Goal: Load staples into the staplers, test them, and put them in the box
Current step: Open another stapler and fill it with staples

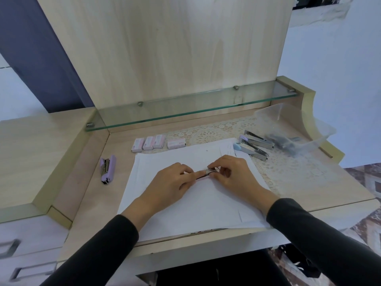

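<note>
Holding a stapler [203, 174] over the white paper [185, 203], we curl our left hand [171, 182] round its body, forefinger laid along the metal rail — our right hand [233, 174] pinches the rail's far end. A purple stapler [107, 169] lies left; staple boxes [148, 143] sit behind.

Dark-sleeved arms converge; the left grip [171, 182] holds a stapler [211, 170], the right grip [233, 174] pinches its end.

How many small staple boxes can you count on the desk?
4. Three staple boxes sit side by side behind the paper; a fourth box lies just right of them. None seems hidden.
</note>
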A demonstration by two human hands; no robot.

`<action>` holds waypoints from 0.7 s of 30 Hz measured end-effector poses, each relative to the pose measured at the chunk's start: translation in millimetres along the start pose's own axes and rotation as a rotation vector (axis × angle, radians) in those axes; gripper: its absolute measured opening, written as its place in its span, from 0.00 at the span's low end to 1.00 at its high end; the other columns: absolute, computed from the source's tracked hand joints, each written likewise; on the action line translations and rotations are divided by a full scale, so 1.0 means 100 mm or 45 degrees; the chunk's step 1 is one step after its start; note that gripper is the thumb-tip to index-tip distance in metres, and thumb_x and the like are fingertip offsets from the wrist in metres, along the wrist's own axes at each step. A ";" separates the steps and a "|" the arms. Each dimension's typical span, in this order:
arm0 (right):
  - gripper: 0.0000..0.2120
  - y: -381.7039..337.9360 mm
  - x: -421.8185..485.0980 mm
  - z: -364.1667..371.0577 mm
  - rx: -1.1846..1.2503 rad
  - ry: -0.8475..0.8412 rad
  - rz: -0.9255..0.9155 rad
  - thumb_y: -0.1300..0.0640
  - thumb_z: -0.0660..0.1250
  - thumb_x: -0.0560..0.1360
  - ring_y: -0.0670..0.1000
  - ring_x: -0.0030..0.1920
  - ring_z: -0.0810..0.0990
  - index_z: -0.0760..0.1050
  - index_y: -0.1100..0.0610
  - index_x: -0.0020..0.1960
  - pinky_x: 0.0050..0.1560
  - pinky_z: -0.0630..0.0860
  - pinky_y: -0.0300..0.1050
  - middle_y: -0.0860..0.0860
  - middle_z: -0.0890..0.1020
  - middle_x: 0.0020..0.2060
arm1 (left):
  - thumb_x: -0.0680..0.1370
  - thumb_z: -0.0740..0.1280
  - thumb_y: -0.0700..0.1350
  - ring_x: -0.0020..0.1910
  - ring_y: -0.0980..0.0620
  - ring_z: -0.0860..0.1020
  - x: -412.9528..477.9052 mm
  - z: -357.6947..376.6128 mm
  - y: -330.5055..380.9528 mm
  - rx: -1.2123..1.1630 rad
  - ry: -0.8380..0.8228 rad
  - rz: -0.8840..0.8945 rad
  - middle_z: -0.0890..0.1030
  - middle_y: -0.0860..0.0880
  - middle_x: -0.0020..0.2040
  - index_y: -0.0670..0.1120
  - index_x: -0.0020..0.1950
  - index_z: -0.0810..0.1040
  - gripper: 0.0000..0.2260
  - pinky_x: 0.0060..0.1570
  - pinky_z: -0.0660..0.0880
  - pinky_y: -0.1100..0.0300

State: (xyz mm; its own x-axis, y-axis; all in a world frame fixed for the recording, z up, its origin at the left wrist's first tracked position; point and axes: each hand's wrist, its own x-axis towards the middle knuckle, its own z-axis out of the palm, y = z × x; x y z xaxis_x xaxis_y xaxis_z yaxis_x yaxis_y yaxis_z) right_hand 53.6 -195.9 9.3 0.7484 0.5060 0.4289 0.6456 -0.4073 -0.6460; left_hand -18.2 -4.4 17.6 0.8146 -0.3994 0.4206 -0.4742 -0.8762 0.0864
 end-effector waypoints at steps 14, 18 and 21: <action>0.05 0.02 0.00 0.00 0.015 -0.007 0.016 0.64 0.73 0.66 0.37 0.34 0.73 0.81 0.59 0.42 0.36 0.67 0.26 0.41 0.73 0.33 | 0.73 0.57 0.47 0.31 0.53 0.70 0.08 0.00 -0.03 0.062 -0.031 0.060 0.73 0.50 0.35 0.55 0.60 0.73 0.17 0.26 0.63 0.65; 0.08 0.01 0.01 0.02 -0.003 -0.046 0.014 0.63 0.73 0.67 0.38 0.30 0.69 0.81 0.60 0.46 0.36 0.67 0.27 0.47 0.76 0.37 | 0.73 0.56 0.47 0.32 0.53 0.71 0.08 0.00 -0.04 0.101 -0.042 0.081 0.74 0.50 0.36 0.52 0.58 0.76 0.16 0.27 0.62 0.65; 0.08 0.03 0.02 0.02 -0.006 -0.058 0.009 0.63 0.73 0.66 0.39 0.30 0.69 0.82 0.59 0.45 0.36 0.68 0.28 0.47 0.75 0.36 | 0.73 0.57 0.47 0.32 0.52 0.73 0.08 0.00 -0.04 0.111 -0.047 0.092 0.77 0.50 0.37 0.49 0.55 0.78 0.16 0.27 0.64 0.65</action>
State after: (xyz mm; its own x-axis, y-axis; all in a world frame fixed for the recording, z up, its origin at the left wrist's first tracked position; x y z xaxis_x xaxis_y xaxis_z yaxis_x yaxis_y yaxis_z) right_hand 56.2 -194.4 7.0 0.7453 0.5372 0.3948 0.6410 -0.4146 -0.6460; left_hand -9.8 -3.7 20.4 0.7917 -0.4710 0.3891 -0.5030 -0.8640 -0.0224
